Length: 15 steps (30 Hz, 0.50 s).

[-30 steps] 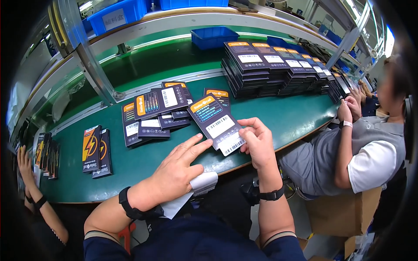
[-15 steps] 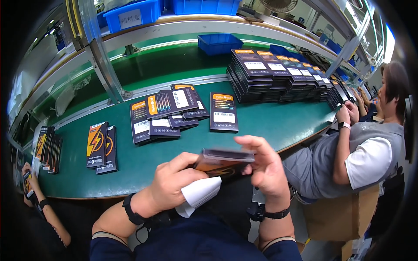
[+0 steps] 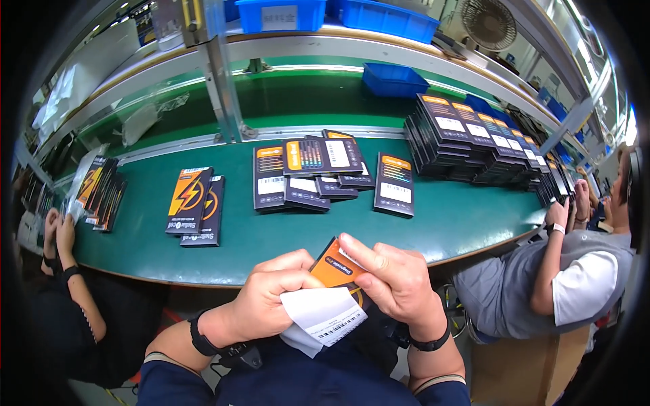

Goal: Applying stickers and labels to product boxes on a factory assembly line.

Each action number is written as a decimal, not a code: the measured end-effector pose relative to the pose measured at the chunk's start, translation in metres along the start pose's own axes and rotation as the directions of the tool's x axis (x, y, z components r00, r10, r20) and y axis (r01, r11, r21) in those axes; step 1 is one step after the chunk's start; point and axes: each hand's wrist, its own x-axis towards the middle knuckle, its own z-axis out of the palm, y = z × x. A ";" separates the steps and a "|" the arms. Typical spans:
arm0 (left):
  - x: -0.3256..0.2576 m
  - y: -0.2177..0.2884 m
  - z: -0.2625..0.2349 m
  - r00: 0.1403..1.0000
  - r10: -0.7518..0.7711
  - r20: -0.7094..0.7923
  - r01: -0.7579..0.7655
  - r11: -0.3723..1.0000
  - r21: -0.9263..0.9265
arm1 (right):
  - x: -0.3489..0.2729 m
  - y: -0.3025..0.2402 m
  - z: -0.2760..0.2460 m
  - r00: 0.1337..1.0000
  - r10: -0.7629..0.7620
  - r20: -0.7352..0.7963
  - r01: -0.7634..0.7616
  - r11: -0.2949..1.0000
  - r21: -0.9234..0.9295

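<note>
A black-and-orange flat box [image 3: 332, 271] is held over the table's near edge, its orange printed face turned up. My left hand [image 3: 267, 291] is closed round its left side and also keeps a white sheet of barcode labels [image 3: 325, 317], which hangs down in front of the box. My right hand [image 3: 399, 284] grips the box's far right end, with the index finger and thumb pressed on it. A white strip shows beneath the right index finger. The box's lower part is hidden by the sheet and my hands.
Overlapping boxes [image 3: 308, 169] and a single box [image 3: 394, 186] lie on the green table [image 3: 237, 260]. Two orange-faced boxes [image 3: 189, 203] lie left, tall stacks [image 3: 443, 142] stand right. Blue bins [image 3: 396, 80] sit behind. A co-worker [image 3: 542, 284] sits right; another person's hands [image 3: 61, 230] work left.
The box has tilted so its orange face shows. My right hand, with fingers apart before, has closed on its end. The whole view has shifted left, so the table things appear further right.
</note>
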 end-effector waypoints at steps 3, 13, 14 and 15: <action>-0.005 0.002 -0.008 0.996 -0.087 0.014 0.087 0.996 -0.021 | -0.001 0.002 0.009 0.999 -0.029 0.042 0.028 0.999 0.021; -0.013 -0.016 -0.107 0.845 -0.340 -0.413 0.239 0.931 -0.277 | -0.004 0.065 0.005 0.958 0.184 -0.221 -0.213 0.970 -0.117; -0.016 -0.017 -0.126 0.814 -0.324 -0.482 0.260 0.945 -0.197 | -0.007 0.074 -0.001 0.949 0.239 -0.208 -0.292 0.913 -0.286; -0.016 -0.021 -0.143 0.812 -0.313 -0.493 0.228 0.947 -0.225 | -0.010 0.084 -0.004 0.939 0.281 -0.199 -0.339 0.855 -0.392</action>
